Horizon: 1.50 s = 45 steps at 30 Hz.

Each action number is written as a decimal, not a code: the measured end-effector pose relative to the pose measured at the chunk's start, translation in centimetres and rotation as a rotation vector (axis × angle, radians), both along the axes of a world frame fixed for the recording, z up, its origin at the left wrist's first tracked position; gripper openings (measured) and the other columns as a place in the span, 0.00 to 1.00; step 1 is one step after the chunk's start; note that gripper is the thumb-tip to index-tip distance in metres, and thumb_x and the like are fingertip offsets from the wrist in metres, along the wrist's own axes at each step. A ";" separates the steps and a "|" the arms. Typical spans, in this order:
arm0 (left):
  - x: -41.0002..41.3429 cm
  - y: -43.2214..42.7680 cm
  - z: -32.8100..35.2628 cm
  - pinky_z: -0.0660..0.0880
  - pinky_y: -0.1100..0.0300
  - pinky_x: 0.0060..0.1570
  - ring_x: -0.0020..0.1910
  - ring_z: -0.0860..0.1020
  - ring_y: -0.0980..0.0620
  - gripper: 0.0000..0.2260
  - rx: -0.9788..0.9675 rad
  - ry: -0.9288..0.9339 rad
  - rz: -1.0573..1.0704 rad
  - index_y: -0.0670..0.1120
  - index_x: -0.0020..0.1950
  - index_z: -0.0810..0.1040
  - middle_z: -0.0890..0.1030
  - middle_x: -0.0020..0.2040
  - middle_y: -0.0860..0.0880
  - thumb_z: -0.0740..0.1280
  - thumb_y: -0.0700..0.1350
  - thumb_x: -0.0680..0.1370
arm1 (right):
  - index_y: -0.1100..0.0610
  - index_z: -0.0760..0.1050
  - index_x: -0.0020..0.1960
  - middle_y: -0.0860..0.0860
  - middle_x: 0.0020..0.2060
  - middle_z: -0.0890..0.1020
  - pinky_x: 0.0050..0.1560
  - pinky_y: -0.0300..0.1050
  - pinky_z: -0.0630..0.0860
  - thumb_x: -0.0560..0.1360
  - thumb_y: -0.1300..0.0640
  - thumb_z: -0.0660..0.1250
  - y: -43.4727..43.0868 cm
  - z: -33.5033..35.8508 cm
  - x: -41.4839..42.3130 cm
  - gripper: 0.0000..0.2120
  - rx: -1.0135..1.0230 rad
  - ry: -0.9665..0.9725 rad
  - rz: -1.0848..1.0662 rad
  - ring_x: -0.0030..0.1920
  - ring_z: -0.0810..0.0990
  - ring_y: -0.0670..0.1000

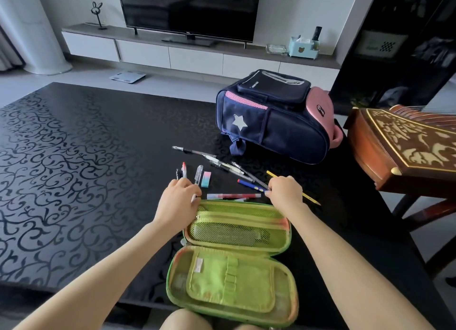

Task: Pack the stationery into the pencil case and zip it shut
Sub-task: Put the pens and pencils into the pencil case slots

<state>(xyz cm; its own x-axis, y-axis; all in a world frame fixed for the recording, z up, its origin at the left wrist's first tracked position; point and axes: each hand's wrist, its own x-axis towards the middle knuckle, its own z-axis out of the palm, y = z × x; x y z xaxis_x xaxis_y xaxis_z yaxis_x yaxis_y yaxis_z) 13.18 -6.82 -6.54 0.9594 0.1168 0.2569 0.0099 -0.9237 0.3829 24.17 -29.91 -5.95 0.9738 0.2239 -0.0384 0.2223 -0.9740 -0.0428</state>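
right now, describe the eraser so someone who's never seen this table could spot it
Find the open green pencil case at the near edge of the black table. Just beyond its far left corner, by the left hand, lie pens. The eraser is the only short block among them, half pink, half teal.

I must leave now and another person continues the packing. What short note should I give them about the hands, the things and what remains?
Left hand: fingers curled on the clear-capped pen.
Right hand: pinches the end of the blue pen.
Green pencil case: lies open and unzipped at the near edge of the black table.
Eraser, yellow pencil, red pen and gel pens lie beyond it.
Done: case opened. Left: pack everything, zip shut.
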 end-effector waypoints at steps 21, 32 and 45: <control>-0.9 -3.1 3.3 0.70 0.62 0.42 0.38 0.74 0.49 0.17 -0.023 -0.070 -0.432 0.48 0.45 0.83 0.79 0.37 0.51 0.58 0.54 0.76 | 0.59 0.78 0.43 0.52 0.38 0.81 0.41 0.45 0.69 0.70 0.60 0.72 1.5 4.0 -7.9 0.04 0.312 -0.223 0.614 0.41 0.76 0.54; -9.5 2.9 -1.3 0.66 0.67 0.39 0.38 0.66 0.57 0.16 -0.058 0.057 -0.303 0.53 0.43 0.84 0.79 0.38 0.58 0.60 0.58 0.71 | 0.55 0.80 0.47 0.46 0.40 0.82 0.45 0.42 0.75 0.72 0.50 0.64 -4.2 -1.7 -15.4 0.11 0.453 -0.095 0.421 0.43 0.78 0.50; -7.6 -3.7 -1.8 0.75 0.56 0.34 0.38 0.73 0.50 0.05 0.057 0.038 -0.508 0.48 0.40 0.82 0.79 0.34 0.53 0.69 0.48 0.69 | 0.56 0.79 0.42 0.49 0.41 0.76 0.44 0.45 0.73 0.68 0.60 0.74 -4.2 -4.4 -16.0 0.05 0.485 -0.131 0.426 0.43 0.75 0.51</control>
